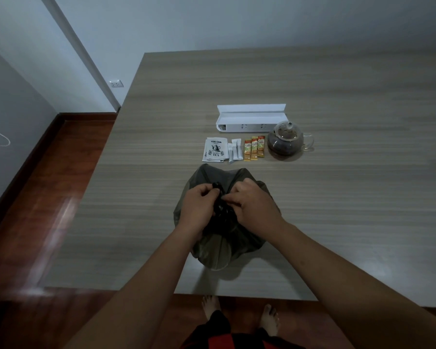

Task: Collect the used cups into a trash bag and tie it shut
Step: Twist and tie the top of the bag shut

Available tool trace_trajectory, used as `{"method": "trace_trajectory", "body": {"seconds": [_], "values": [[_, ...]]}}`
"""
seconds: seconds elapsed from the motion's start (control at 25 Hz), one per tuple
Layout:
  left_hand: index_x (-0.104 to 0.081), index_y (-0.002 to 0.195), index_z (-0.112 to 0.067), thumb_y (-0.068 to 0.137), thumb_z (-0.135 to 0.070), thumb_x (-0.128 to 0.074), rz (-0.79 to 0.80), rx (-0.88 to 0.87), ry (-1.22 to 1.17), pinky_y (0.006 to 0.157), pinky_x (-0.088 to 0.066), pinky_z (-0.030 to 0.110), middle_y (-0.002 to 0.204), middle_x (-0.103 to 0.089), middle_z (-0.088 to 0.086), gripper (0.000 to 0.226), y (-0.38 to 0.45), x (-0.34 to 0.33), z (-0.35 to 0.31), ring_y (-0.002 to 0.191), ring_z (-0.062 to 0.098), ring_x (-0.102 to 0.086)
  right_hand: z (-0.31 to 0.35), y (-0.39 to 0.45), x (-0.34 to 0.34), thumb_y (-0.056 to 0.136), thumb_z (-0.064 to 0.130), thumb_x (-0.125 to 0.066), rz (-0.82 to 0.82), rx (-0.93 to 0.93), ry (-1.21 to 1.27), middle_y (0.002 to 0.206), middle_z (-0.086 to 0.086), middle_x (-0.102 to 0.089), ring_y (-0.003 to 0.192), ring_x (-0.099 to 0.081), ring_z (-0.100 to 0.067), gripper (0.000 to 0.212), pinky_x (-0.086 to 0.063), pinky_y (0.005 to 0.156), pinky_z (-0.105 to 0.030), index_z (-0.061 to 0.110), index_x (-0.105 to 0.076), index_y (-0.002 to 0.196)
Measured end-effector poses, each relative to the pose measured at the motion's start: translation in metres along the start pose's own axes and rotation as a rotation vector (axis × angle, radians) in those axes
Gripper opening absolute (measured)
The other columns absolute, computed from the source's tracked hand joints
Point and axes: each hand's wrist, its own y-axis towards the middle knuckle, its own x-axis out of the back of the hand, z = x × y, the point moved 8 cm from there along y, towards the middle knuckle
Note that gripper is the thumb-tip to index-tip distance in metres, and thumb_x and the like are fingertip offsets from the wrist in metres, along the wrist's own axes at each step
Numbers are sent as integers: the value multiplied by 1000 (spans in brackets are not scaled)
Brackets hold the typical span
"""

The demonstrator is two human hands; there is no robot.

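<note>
Nearest, two bare feet (239, 316) stand on the wood floor at the tabletop (337, 197) edge, so the person leans straight over the work. The dark trash bag (209, 248) sits upright close to that near edge, bulging and rounded, which suggests the cups are already inside; none can be seen through the plastic. Its neck is gathered into a twisted black bunch at the top. The left hand (199, 205) curls its fingers round one side of that bunch, and the right hand (254, 205) pinches the other side, both drawn in tight against each other, likely to cross or cinch the ends into a knot. Whether a knot is formed yet cannot be told.

Farther back, well apart from the bag, lie a tea packet (215, 151), white sachets (234, 151), orange sachets (254, 148), a glass teapot (286, 139) and a white box (249, 118), set in a neat row out of the way
</note>
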Motion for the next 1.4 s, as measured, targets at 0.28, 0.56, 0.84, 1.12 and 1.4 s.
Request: {"method": "trace_trajectory", "body": {"seconds": [0.28, 0.56, 0.84, 1.12, 1.4], "values": [[-56, 117, -37, 76, 16, -67, 289, -178, 77, 68, -51, 22, 120, -50, 7, 68, -4, -5, -17, 70, 9, -62, -19, 14, -11, 94, 20, -59, 239, -193, 29, 95, 5, -57, 103, -43, -20, 20, -43, 90, -44, 24, -73, 108], [-66, 78, -15, 73, 8, -69, -29, -480, 438, 69, -43, 6, 94, -54, 2, 24, -21, 5, -42, 77, 2, -56, -24, 21, -17, 95, 15, -60, 576, -258, 249, 87, 18, -51, 100, -48, -8, 20, -39, 94, -25, 13, -71, 112], [-78, 81, -17, 85, -23, -70, -273, -166, 178, 62, -41, 8, 75, -72, -8, 11, -37, 12, -5, 71, -3, -64, -36, 12, -21, 94, 5, -59, 437, -467, 567, 82, 3, -65, 79, -56, -7, 14, -43, 71, -17, 13, -70, 95], [-76, 106, -17, 87, -15, -71, -136, -271, 124, 81, -46, 7, 98, -71, -7, 19, -38, 3, -1, 94, -2, -65, -33, 9, -26, 93, 9, -61, 419, -464, 576, 70, 11, -61, 66, -53, 0, 22, -42, 69, -20, 23, -65, 76], [-75, 94, -20, 85, -3, -71, -227, -205, -68, 75, -49, 8, 88, -73, -8, 20, -34, 8, 8, 88, 3, -68, -36, 8, -15, 87, 10, -70, 225, -497, 522, 90, -1, -75, 85, -69, -12, 14, -53, 82, -24, 12, -77, 99]]}}
